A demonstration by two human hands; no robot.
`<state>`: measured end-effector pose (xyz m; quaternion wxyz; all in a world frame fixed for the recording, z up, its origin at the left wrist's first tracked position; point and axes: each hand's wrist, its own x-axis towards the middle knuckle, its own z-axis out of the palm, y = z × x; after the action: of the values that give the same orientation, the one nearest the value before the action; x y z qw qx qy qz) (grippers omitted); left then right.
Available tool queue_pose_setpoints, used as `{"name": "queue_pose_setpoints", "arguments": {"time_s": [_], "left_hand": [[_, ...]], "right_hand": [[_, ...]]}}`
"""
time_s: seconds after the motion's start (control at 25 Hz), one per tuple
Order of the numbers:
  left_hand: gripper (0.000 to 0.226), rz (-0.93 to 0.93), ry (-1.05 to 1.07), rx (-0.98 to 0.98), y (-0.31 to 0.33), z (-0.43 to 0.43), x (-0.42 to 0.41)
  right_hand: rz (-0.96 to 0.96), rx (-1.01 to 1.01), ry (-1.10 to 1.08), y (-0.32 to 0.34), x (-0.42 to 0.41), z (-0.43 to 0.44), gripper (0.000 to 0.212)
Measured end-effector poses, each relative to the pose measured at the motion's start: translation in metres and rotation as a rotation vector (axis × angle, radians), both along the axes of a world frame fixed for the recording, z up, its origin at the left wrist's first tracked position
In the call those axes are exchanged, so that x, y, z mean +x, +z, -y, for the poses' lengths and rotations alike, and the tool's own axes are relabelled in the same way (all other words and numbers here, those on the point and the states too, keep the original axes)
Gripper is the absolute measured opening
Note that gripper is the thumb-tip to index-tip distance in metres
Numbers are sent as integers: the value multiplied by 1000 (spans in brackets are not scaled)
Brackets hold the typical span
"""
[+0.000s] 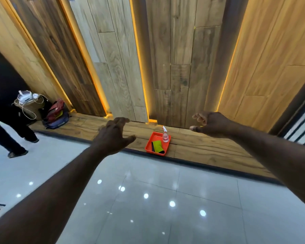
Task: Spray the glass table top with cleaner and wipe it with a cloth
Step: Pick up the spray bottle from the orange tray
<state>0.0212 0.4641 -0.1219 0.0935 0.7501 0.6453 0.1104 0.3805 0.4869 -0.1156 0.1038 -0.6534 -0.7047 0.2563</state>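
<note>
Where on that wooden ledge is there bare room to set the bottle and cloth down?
The wooden ledge is bare right of the orange tray, and also left of it as far as the backpack. The tray itself is crowded: the spray bottle fills its far right corner and the green cloth its near half.

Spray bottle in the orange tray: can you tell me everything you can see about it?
The spray bottle is small and see-through, like clear plastic, with a white trigger top. It stands upright in the far right corner of the orange tray, which sits on a wooden ledge by the wall. A green cloth lies beside it in the tray. Nothing grips it.
</note>
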Motion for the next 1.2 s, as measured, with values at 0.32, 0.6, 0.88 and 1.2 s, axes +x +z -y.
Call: {"name": "queue_pose_setpoints", "arguments": {"time_s": [0.32, 0.6, 0.88, 1.2], "left_hand": [[72, 102, -1, -89, -83, -239, -31], [69, 117, -45, -198, -134, -419, -29], [68, 95, 22, -379, -243, -576, -2], [67, 88, 46, -592, -374, -677, 10]], "right_hand": [[32, -117, -7, -75, -29, -229, 64], [-46, -178, -60, -143, -25, -394, 60], [-61, -399, -14, -280, -13, -564, 73], [-151, -623, -226, -428, -34, -658, 88]]}}
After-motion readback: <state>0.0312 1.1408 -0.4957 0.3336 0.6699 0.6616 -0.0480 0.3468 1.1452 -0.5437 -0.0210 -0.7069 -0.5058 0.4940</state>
